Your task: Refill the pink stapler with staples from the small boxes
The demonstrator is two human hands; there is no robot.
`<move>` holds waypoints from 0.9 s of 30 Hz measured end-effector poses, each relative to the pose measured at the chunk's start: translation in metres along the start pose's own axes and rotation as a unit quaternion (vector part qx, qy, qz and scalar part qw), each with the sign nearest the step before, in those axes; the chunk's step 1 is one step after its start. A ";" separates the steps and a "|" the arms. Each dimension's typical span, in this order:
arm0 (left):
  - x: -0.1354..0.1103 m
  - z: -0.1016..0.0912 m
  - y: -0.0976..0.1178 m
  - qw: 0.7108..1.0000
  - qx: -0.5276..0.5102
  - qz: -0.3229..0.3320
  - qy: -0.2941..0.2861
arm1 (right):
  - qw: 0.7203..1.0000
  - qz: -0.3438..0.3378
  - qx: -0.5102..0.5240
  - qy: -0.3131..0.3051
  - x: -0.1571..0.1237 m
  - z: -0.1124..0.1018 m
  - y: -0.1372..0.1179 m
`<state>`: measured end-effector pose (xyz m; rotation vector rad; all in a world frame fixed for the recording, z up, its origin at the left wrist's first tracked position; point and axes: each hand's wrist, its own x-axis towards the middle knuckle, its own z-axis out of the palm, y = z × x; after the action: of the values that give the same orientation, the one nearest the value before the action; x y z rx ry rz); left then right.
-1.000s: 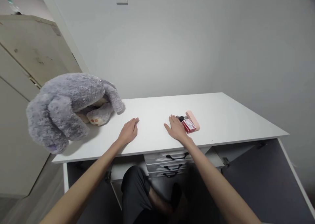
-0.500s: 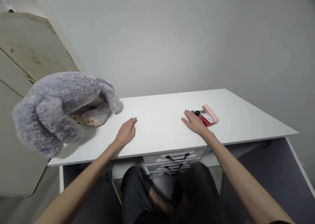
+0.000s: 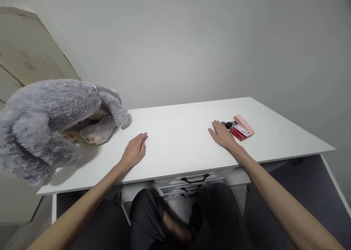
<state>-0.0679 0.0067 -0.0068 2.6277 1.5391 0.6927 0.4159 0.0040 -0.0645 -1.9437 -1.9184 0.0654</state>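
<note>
Both my hands lie flat, palms down, on a white desk [image 3: 181,133]. My left hand [image 3: 133,150] rests open near the desk's middle, a short way right of a big grey plush animal [image 3: 52,118] slumped on the desk's left end. My right hand [image 3: 223,134] is open too, fingers stretched out, just left of a small red box [image 3: 241,132]. A pink oblong object [image 3: 243,121] lies behind the box, and a small black item [image 3: 228,124] sits at my fingertips. Neither hand holds anything.
A pale cabinet [image 3: 24,56] stands at the left behind the plush. Under the desk is a drawer unit with black handles [image 3: 194,178], with my dark-trousered legs [image 3: 153,220] below it. A grey wall rises behind the desk.
The view has swung left and down. My right hand, with the red box and pink object beside it, now sits further right in view. My left hand has stayed flat in place.
</note>
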 end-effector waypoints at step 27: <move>-0.001 0.000 0.000 1.000 -0.007 0.005 0.009 | 0.999 0.027 -0.031 0.001 0.012 -0.001 0.024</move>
<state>-0.0686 0.0061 -0.0068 2.6288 1.5200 0.7278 0.4393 0.0156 -0.0682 -2.0358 -1.8875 0.0182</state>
